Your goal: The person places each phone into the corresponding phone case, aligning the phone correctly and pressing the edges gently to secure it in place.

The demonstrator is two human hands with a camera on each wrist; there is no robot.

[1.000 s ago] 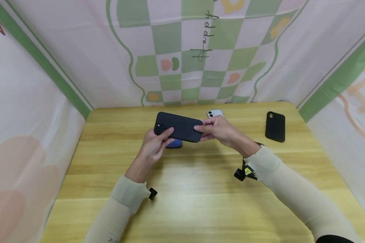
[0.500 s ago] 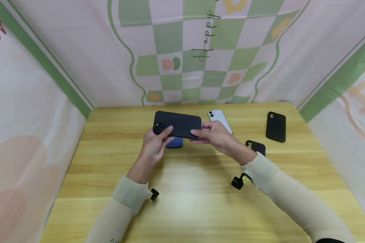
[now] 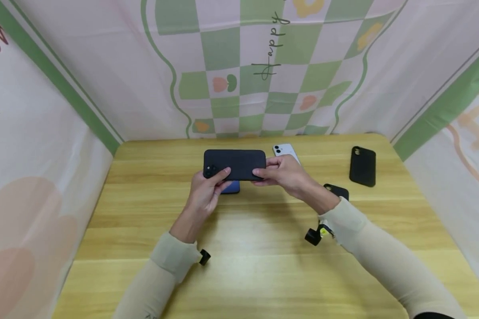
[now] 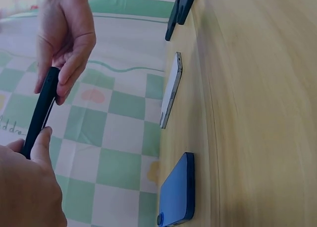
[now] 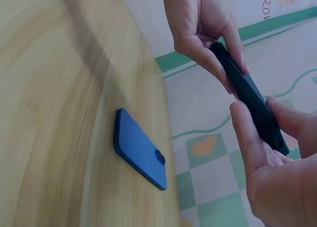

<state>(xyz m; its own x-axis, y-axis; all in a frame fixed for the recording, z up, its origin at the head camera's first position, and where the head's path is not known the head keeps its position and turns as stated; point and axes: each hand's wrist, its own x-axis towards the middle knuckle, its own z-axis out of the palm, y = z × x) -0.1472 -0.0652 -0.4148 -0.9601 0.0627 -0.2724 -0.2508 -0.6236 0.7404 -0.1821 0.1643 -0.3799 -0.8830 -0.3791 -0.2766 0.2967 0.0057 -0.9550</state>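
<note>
Both hands hold a phone in a black case [image 3: 241, 161] above the far part of the table, its camera side facing up towards the head view. My left hand [image 3: 204, 189] grips the camera end, thumb beside the lenses. At the opposite end, my right hand [image 3: 289, 176] pinches the lower corner, thumb on the back and fingers behind. In the left wrist view, the cased phone [image 4: 40, 108] appears edge-on with a thin dark gap along one side. A blue phone [image 5: 141, 150] lies on the table below, mostly covered in the head view.
A white phone [image 3: 285, 152] lies behind the right hand. To the right lies a black phone case [image 3: 362, 166] with a camera cutout. Another black case [image 3: 337, 191] is partly under the right forearm. Patterned cloth [image 3: 239, 66] hangs behind the wooden table [image 3: 239, 266].
The cased phone has turned from a slant, right end lower, to nearly level. My right hand has shifted from its end edge to the lower right corner. My left hand keeps its grip.
</note>
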